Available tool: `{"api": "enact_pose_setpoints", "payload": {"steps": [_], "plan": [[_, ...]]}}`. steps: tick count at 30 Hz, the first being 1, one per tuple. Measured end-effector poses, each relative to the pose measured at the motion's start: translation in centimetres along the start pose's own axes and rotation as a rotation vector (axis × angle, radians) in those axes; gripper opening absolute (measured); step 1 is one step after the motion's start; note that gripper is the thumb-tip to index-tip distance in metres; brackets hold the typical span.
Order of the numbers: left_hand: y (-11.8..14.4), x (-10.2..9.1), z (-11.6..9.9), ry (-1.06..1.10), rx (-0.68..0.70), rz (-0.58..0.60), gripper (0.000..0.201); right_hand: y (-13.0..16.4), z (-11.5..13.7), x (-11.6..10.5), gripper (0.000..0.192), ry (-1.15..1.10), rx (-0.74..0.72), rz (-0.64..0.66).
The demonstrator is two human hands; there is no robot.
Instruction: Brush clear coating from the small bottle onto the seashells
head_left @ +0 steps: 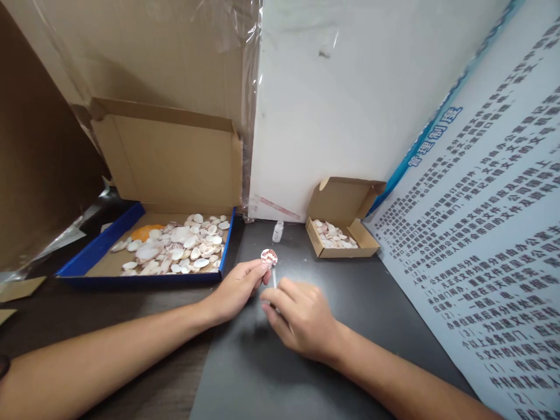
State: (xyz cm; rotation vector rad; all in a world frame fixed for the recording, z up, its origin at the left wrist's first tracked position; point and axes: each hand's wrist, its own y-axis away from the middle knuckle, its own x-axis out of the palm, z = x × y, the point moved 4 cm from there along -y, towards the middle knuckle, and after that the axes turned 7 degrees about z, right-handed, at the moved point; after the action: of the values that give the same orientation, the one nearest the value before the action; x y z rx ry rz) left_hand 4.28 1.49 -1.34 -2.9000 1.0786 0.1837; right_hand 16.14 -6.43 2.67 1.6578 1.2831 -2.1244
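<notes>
The left hand (238, 286) pinches a small ribbed seashell (269, 256), white with reddish-brown markings, between thumb and fingertips, holding it just above the dark surface (350, 303) near the middle of the scene. The right hand (301, 315) lies just right of it, knuckles up, fingers curled around a thin pale stick-like tool (273, 277) whose upper end reaches to just below the shell; whether the tip touches the shell cannot be told.

To the far left, a shallow blue-rimmed cardboard tray (100, 248) with its lid flap standing upright holds a loose heap of pale shells (179, 248), white and pinkish, with one orange piece (146, 231) at their far left edge. Beyond the hands, a small white bottle (277, 231) stands upright on the surface, close to the white wall (350, 105). Right of the bottle, a small open cardboard box (345, 224) holds a smaller batch of patterned shells (335, 234). A large printed board (490, 233) with Chinese text leans along the right side.
</notes>
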Motion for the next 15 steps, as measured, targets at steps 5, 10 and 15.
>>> {"api": "enact_pose_setpoints", "payload": {"steps": [5,10,15], "plan": [[0.1,0.0,-0.3,-0.025,0.017,0.004,0.038,0.1,0.0,0.2,0.026,-0.035,0.023,0.013],[0.1,0.0,-0.5,-0.046,0.010,0.006,0.039,0.2,-0.8,0.5,0.024,-0.168,0.142,0.013],[0.1,0.0,-0.5,-0.039,0.021,0.012,0.039,0.4,-0.8,1.0,0.016,-0.362,0.163,0.057]]}}
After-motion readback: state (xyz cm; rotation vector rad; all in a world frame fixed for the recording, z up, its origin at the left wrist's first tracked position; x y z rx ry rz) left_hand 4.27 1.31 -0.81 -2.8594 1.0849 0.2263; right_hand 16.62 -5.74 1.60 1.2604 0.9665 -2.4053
